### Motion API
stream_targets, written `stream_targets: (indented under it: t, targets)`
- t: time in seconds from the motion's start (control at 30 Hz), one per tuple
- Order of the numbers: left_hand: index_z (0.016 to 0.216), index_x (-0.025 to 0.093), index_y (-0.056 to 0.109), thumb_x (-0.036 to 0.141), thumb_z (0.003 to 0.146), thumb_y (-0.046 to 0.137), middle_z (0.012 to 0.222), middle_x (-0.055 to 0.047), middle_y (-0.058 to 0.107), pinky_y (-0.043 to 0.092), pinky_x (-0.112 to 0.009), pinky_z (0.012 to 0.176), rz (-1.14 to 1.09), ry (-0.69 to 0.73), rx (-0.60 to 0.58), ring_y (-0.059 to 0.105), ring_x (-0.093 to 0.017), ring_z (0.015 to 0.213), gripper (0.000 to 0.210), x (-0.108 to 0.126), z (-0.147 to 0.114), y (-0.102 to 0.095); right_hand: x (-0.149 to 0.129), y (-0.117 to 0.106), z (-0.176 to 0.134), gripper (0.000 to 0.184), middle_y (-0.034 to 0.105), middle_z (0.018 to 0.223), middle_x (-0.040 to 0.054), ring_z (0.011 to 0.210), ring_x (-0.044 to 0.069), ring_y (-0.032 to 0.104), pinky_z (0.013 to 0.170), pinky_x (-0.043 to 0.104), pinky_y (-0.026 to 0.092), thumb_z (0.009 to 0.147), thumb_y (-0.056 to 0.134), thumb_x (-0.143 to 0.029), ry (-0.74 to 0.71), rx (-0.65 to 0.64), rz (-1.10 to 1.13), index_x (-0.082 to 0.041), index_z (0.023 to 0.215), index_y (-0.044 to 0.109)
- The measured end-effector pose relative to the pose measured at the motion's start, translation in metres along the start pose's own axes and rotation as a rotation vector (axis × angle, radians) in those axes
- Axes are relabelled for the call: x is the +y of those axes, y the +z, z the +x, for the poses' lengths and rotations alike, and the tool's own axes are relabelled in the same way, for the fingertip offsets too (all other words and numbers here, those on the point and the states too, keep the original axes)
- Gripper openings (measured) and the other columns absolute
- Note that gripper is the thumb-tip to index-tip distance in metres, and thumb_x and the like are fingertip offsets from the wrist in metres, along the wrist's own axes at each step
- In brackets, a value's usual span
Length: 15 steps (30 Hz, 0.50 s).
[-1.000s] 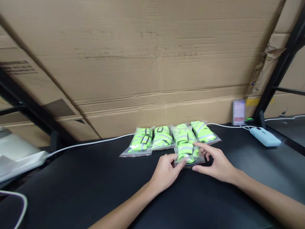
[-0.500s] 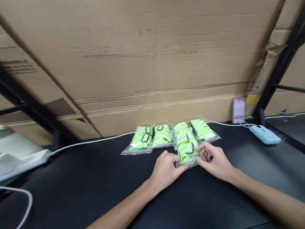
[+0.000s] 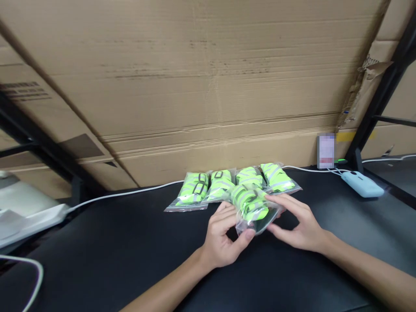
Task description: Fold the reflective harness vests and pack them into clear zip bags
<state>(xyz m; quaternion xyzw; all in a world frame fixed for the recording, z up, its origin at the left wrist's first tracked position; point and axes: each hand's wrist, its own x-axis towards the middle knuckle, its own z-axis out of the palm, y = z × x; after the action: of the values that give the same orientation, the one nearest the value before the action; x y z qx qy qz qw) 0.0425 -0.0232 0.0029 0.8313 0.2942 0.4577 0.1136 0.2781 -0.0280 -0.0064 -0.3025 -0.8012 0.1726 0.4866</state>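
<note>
A clear plastic zip bag (image 3: 250,206) with a folded neon-yellow reflective strap inside is held between my hands, tilted above the black table. My left hand (image 3: 224,236) grips its near left corner, thumb on top and fingers behind. On the other side, my right hand (image 3: 299,221) has the bag's right edge between thumb and fingers; some fingertips are hidden behind the plastic. Behind it lie several similar filled bags: a left one (image 3: 192,190), one beside it (image 3: 221,185), a third (image 3: 250,177) partly covered by the held bag, and a right one (image 3: 278,177).
A cardboard wall (image 3: 208,95) rises behind the black table (image 3: 136,247). At the right are a light-blue power bank (image 3: 362,183) and a blurred phone-like thing (image 3: 326,151). A white cable (image 3: 130,191) runs along the back. White items (image 3: 29,221) stand at the left.
The held bag has been lifted and tilted, its near end now gaping. My left hand has turned and my right-hand fingers have spread along the bag's edge.
</note>
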Motion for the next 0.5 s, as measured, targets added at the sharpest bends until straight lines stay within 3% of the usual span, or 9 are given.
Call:
stream_targets:
  t: [0.13, 0.27, 0.33, 0.4, 0.5]
  targets:
    - [0.085, 0.021, 0.062, 0.050, 0.081, 0.072, 0.075, -0.003, 0.063, 0.047, -0.036, 0.069, -0.025, 0.087, 0.083, 0.058, -0.020, 0.070, 0.031, 0.002, 0.002, -0.002, 0.004, -0.002, 0.004, 0.029, 0.074, 0.102, 0.0077, 0.088, 0.022, 0.069, 0.078, 0.038, 0.059, 0.095, 0.063, -0.023, 0.018, 0.099, 0.043, -0.027, 0.123, 0.072]
    - [0.088, 0.023, 0.050, 0.037, 0.071, 0.084, 0.085, -0.002, 0.055, 0.051, -0.034, 0.072, -0.004, 0.041, 0.281, 0.056, -0.020, 0.080, 0.041, 0.000, 0.002, 0.001, 0.002, -0.006, 0.009, 0.019, 0.070, 0.106, 0.0076, 0.098, 0.023, 0.067, 0.080, 0.038, 0.058, 0.095, 0.065, -0.024, 0.078, 0.181, 0.148, -0.029, 0.107, 0.079]
    - [0.100, 0.022, 0.052, 0.031, 0.078, 0.078, 0.096, -0.005, 0.059, 0.054, -0.034, 0.075, -0.081, -0.014, 0.237, 0.060, -0.019, 0.084, 0.035, -0.001, 0.000, 0.002, 0.000, -0.008, 0.010, 0.016, 0.071, 0.108, 0.0082, 0.103, 0.025, 0.067, 0.086, 0.041, 0.058, 0.095, 0.065, -0.025, 0.106, 0.190, 0.193, -0.027, 0.100, 0.080]
    - [0.111, 0.021, 0.056, 0.028, 0.088, 0.068, 0.100, -0.007, 0.064, 0.056, -0.031, 0.072, -0.172, -0.092, 0.119, 0.064, -0.018, 0.082, 0.027, 0.000, -0.002, 0.002, -0.002, -0.010, 0.010, 0.015, 0.074, 0.104, 0.0079, 0.099, 0.025, 0.069, 0.088, 0.043, 0.058, 0.095, 0.065, -0.026, 0.121, 0.174, 0.224, -0.026, 0.097, 0.080]
    - [0.111, 0.018, 0.062, 0.028, 0.093, 0.061, 0.095, -0.007, 0.070, 0.057, -0.028, 0.068, -0.189, -0.185, 0.042, 0.067, -0.017, 0.077, 0.021, 0.002, 0.006, -0.003, 0.000, -0.015, 0.014, 0.014, 0.076, 0.093, 0.0075, 0.084, 0.023, 0.070, 0.074, 0.038, 0.060, 0.094, 0.067, -0.029, 0.144, 0.159, 0.228, -0.023, 0.092, 0.080]
